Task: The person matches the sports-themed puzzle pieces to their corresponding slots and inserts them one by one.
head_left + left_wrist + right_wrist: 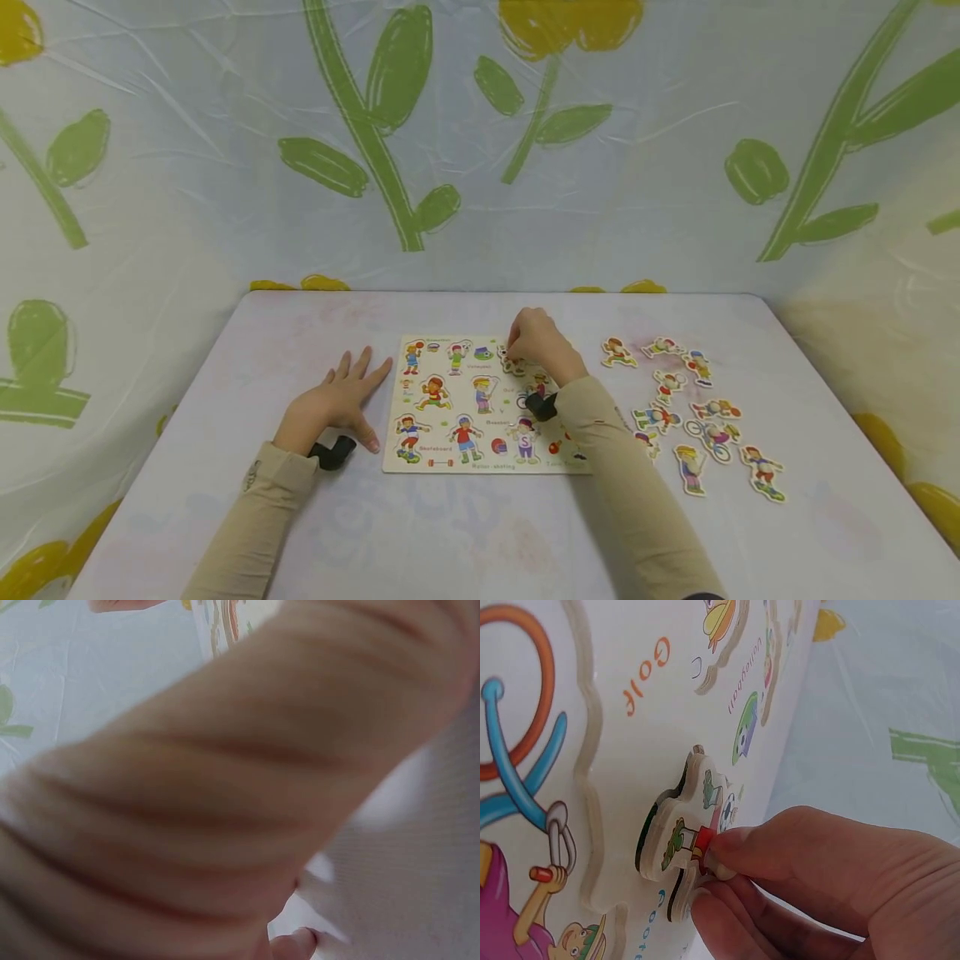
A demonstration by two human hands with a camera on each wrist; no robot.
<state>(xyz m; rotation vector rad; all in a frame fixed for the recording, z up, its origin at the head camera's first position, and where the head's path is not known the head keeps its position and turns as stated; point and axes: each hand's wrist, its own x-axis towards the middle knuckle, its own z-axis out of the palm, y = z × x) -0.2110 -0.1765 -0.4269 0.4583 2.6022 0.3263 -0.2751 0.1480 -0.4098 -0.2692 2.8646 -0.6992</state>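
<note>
My right hand is over the far edge of a wooden knob puzzle board. In the right wrist view, its thumb and fingers pinch the pale knob of a soccer player puzzle piece, with a ball printed near the fingertips. The piece lies over its cutout, raised above the board's face, with dark gaps along its edge. My left hand rests on the table left of the board, fingers spread and holding nothing. In the left wrist view, blurred skin folds fill most of the picture.
Several loose sports-figure pieces lie right of the board, among them a cyclist, a skateboarder and a runner. A flower-printed cloth stands behind the pale table. My right forearm covers the board's right side.
</note>
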